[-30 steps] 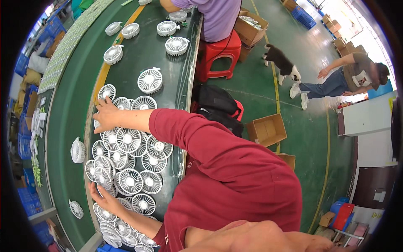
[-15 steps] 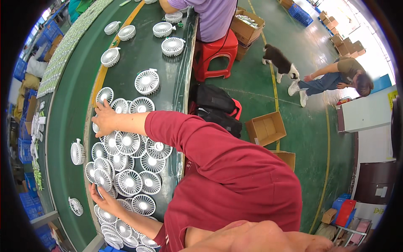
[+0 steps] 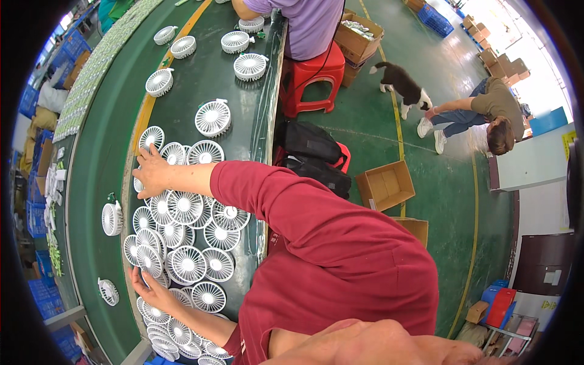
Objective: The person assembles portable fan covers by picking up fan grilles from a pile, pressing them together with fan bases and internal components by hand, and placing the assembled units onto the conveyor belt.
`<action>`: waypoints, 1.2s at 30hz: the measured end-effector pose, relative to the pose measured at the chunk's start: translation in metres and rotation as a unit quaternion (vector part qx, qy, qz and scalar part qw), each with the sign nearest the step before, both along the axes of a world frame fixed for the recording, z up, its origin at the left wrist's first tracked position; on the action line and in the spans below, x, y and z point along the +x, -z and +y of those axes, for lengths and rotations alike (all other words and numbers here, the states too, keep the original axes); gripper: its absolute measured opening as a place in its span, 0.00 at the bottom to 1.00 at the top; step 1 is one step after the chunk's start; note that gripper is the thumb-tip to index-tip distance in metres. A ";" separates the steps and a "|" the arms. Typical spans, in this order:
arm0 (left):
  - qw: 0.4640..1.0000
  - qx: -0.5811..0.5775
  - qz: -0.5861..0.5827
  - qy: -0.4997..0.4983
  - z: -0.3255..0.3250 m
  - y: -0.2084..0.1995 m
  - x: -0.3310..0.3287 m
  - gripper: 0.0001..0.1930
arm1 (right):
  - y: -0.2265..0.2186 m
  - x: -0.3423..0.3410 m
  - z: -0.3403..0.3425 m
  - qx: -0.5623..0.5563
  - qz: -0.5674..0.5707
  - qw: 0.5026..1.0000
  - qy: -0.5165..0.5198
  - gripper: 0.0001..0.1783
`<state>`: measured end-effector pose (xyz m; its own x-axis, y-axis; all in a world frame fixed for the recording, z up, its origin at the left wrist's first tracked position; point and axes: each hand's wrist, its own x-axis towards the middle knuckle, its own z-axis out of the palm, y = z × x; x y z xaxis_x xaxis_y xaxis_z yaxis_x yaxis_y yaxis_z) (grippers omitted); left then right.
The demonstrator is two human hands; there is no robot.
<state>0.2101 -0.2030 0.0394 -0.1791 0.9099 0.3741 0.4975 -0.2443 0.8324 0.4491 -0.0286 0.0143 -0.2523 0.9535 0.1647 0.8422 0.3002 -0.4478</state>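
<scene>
Many white round fan grilles with radial spokes lie heaped on the green bench. My right hand rests palm down at the far left edge of the heap, fingers spread over a grille mostly hidden under it. Lower down, my left hand is half turned up with its fingers apart, close against the stacked grilles and holding nothing visible. Both forearms come from maroon sleeves. Beyond the bench edge, a white fan head with a green tip and another fan head stand on the green belt.
Several assembled fan heads sit farther up the bench. A person in purple sits on a red stool. Black bags and an open carton are to the right. A person bends beside a black-and-white dog.
My hands have stayed almost still. The fan heads on the belt have shifted slightly up the picture, and one has turned. The person at right has bent lower toward the dog, whose tail has lifted.
</scene>
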 end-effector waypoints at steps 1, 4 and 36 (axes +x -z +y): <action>1.000 -0.001 -0.001 -0.001 0.000 0.000 -0.002 0.14 | -0.002 0.000 -0.001 0.002 0.000 1.000 0.000 0.40; 1.000 -0.001 -0.007 -0.003 -0.001 -0.001 0.000 0.14 | -0.003 0.000 -0.002 -0.003 0.003 1.000 -0.001 0.40; 1.000 -0.010 -0.007 -0.003 -0.001 -0.003 0.001 0.15 | -0.003 0.002 -0.002 -0.013 0.009 1.000 -0.002 0.40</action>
